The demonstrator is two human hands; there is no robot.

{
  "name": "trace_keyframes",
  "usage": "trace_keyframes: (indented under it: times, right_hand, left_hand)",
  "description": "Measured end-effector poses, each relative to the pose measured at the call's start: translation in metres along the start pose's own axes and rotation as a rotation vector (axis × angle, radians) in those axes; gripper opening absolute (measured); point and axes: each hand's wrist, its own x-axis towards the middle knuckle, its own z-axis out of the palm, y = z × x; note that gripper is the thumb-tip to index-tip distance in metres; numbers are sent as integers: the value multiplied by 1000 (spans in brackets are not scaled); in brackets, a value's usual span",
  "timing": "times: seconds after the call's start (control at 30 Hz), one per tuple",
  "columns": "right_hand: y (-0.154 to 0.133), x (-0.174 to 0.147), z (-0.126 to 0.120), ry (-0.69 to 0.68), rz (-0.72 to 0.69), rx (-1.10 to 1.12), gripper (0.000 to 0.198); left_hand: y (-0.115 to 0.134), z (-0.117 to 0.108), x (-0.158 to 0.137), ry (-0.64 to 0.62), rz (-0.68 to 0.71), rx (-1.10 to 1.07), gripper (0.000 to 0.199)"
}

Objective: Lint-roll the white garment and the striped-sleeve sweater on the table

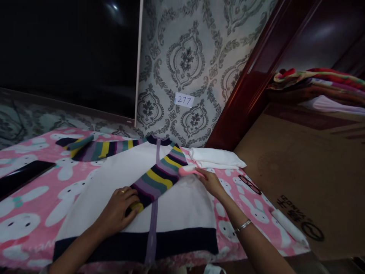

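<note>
A zip-up sweater lies spread on the bedding, with a white body, a navy hem and striped sleeves. Its right-hand sleeve is folded across the front, and my left hand grips it at the cuff, fingers curled over the edge. In my right hand is a pink brush, held by the handle. The brush head touches or hovers over the sleeve near the shoulder; I cannot tell which. Stretched out to the left is the other sleeve, its cuff folded back.
Pink rabbit-print bedding covers the surface. A dark phone or tablet lies left. Folded white cloth and glasses lie right, beside a large cardboard box with folded fabrics on top. A television hangs behind.
</note>
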Motion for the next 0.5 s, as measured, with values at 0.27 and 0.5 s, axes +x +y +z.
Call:
trace_keyframes:
  times: [0.27,0.5]
  right_hand:
    - [-89,62,68,-58,54,-50,45]
    - [-96,81,79,-47,42,-14,44]
  left_hand:
    - [12,-7,0,-56,41,-16,14]
    - [10,-8,-1,-77,20,-22,15]
